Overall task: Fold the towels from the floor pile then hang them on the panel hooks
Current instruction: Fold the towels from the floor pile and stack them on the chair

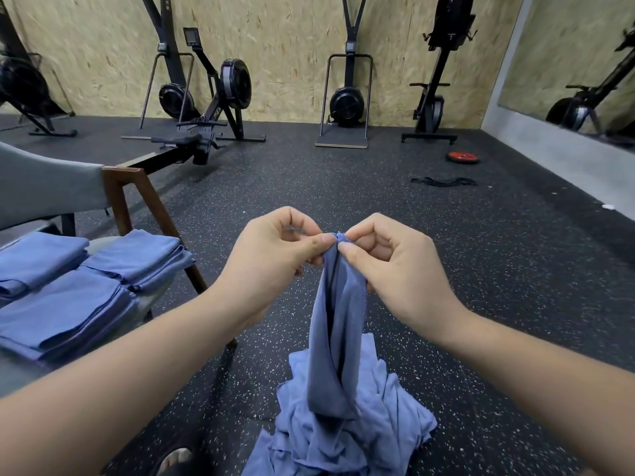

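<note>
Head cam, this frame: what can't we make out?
Head view:
- Panel hooks: not in frame.
- Floor pile: bottom edge cuts it, held towel hangs over it; count unknown.
- Held towel's pinched edge: hidden by fingers of left hand and right hand.
- Folded towels: left edge crops them.

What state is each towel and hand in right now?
left hand: pinching the held towel's top edge
right hand: pinching the same edge, beside the left
held towel: unfolded, hanging bunched onto the floor pile
floor pile: crumpled, unfolded
folded towels: lying in stacks on the chair
</note>
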Demonstrator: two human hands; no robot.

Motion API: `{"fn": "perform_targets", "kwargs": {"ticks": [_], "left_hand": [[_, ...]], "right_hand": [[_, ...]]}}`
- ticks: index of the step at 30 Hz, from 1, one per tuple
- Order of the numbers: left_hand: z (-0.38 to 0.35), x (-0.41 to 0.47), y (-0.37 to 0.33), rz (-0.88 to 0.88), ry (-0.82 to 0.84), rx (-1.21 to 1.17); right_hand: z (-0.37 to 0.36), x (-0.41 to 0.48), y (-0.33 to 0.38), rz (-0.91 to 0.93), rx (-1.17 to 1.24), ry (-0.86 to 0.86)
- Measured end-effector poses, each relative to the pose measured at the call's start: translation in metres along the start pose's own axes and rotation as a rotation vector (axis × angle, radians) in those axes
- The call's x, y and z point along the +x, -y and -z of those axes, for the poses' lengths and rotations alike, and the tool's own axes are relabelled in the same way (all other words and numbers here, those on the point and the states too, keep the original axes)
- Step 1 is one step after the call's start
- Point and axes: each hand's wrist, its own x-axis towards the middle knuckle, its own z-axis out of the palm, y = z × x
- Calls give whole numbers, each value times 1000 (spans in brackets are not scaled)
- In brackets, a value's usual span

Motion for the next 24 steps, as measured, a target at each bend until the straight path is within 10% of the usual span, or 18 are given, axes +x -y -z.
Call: {"fn": "perform_targets", "kwargs": {"ticks": [19, 24], "left_hand": [[8, -2, -2, -163, 72, 245], [14, 1, -6, -221, 149, 291]], "right_hand": [[12, 3, 1, 148, -304, 128], [20, 5, 3, 5, -283, 415]]}}
